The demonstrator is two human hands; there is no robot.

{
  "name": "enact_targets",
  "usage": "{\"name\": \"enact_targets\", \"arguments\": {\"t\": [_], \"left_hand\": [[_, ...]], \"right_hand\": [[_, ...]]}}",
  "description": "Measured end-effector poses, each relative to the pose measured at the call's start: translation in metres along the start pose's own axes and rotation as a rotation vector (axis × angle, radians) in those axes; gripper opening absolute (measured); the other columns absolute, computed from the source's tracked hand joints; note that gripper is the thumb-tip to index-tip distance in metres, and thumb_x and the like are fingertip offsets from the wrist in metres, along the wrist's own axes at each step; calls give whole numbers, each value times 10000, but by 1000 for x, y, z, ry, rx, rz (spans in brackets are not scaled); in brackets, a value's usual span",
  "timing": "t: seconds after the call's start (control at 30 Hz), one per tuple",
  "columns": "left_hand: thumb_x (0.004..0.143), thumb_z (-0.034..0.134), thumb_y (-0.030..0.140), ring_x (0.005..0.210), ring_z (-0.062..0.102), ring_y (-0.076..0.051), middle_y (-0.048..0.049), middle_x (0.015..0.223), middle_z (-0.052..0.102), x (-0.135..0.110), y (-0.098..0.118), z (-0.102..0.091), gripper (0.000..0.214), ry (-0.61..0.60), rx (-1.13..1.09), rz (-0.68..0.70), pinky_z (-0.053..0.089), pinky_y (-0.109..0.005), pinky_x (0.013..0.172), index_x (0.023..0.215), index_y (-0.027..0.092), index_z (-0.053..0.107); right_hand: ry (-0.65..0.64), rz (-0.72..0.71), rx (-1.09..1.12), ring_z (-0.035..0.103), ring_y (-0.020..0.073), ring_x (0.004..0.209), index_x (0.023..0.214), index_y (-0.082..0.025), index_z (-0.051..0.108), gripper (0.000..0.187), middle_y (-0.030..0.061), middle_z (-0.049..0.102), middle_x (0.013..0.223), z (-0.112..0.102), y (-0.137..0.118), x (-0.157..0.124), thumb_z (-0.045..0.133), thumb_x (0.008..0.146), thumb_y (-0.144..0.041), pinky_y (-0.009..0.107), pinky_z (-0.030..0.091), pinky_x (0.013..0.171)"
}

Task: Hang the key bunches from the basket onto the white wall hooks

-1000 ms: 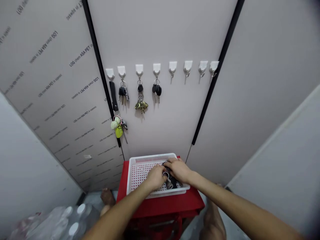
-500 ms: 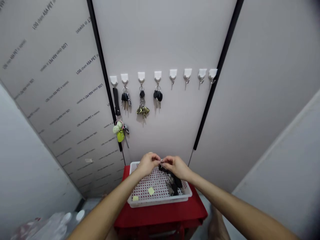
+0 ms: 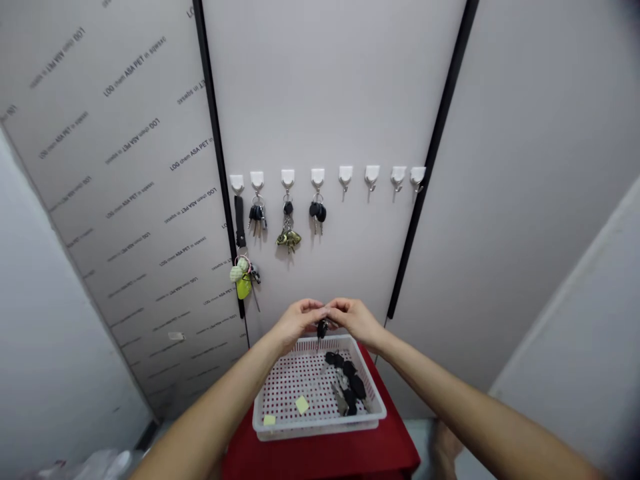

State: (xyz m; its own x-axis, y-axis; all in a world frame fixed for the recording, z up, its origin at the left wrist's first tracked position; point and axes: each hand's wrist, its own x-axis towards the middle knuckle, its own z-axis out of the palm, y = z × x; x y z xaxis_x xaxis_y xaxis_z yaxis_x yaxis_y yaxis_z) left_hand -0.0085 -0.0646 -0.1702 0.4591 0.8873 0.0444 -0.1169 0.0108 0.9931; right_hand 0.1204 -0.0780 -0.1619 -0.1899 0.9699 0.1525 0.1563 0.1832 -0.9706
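Pinched between both hands, just above the far rim of a white perforated basket, hangs a small bunch of black-headed keys. My left hand closes on it from the left with thumb and fingertips. My right hand meets it from the other side, fingers pressed together; the ring itself is hidden by the fingertips. Below, more black-headed keys lie heaped in the right half of the basket. Two pale yellow paper squares rest toward its left front.
A row of white adhesive hooks runs along the wall. The four left ones carry key bunches, one with a black strap and green charms. The basket stands on a red stool. Plastic bags lie at lower left.
Both hands have lifted the keys up from the basket, toward its far rim. The held keys now hang clear of the heap. The camera view has tilted slightly upward.
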Motion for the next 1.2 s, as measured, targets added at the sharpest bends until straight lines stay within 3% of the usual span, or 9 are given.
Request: {"name": "enact_targets", "arguments": {"t": [0.1, 0.23, 0.33, 0.5, 0.73, 0.87, 1.0, 1.2], "left_hand": [[514, 546, 101, 555, 499, -81, 19, 598, 522, 1, 6, 3, 207, 13, 43, 23, 368, -229, 593, 702, 118, 459], [482, 442, -38, 548, 476, -65, 30, 572, 506, 5, 12, 4, 238, 115, 84, 78, 358, -199, 573, 664, 114, 466], [509, 426, -22, 573, 475, -63, 21, 606, 517, 6, 14, 3, 233, 185, 38, 102, 354, -194, 580, 689, 120, 469], [489, 536, 53, 589, 481, -75, 21, 623, 536, 4, 12, 5, 238, 51, 65, 85, 357, -203, 594, 712, 119, 482], [481, 548, 71, 573, 455, -70, 19, 609, 510, 8, 14, 1, 205, 257, 103, 158, 353, -200, 574, 667, 117, 476], [479, 583, 139, 597, 471, -83, 8, 616, 534, 7, 12, 4, 206, 159, 130, 133, 358, -213, 606, 662, 113, 492], [508, 528, 63, 501, 438, -60, 30, 529, 514, 6, 12, 5, 98, 150, 201, 134, 345, -197, 546, 594, 107, 508], [600, 435, 66, 470, 456, -62, 31, 515, 505, 9, 20, -2, 186, 122, 148, 73, 347, -199, 503, 769, 113, 496]], "right_hand": [[-5, 48, 31, 402, 43, 404, 564, -116, 500, 222, -53, 459, 427, 1, -8, 2, 540, 534, -332, 195, 336, 450], [33, 59, 33, 368, 32, 377, 527, -114, 488, 214, -60, 429, 392, 3, -11, 4, 546, 530, -320, 185, 303, 419], [75, 79, 69, 390, 36, 386, 539, -120, 481, 212, -58, 447, 409, 4, -10, 5, 558, 517, -316, 191, 325, 434], [83, 49, 77, 404, 39, 394, 541, -124, 471, 216, -56, 456, 432, 5, -13, 7, 556, 518, -322, 193, 337, 435], [94, 20, 45, 426, 51, 416, 560, -124, 475, 188, -45, 477, 432, -3, -18, 4, 539, 542, -300, 203, 357, 471], [125, 6, 63, 437, 55, 431, 552, -128, 469, 162, -44, 482, 449, -1, -16, 3, 542, 537, -272, 208, 365, 489], [106, -55, -81, 418, 53, 417, 540, -129, 479, 122, -42, 472, 438, -3, -17, 6, 514, 565, -244, 195, 343, 452], [195, -63, -121, 452, 57, 436, 556, -127, 466, 112, -40, 484, 451, -17, -37, 14, 494, 584, -233, 195, 372, 471]]}}
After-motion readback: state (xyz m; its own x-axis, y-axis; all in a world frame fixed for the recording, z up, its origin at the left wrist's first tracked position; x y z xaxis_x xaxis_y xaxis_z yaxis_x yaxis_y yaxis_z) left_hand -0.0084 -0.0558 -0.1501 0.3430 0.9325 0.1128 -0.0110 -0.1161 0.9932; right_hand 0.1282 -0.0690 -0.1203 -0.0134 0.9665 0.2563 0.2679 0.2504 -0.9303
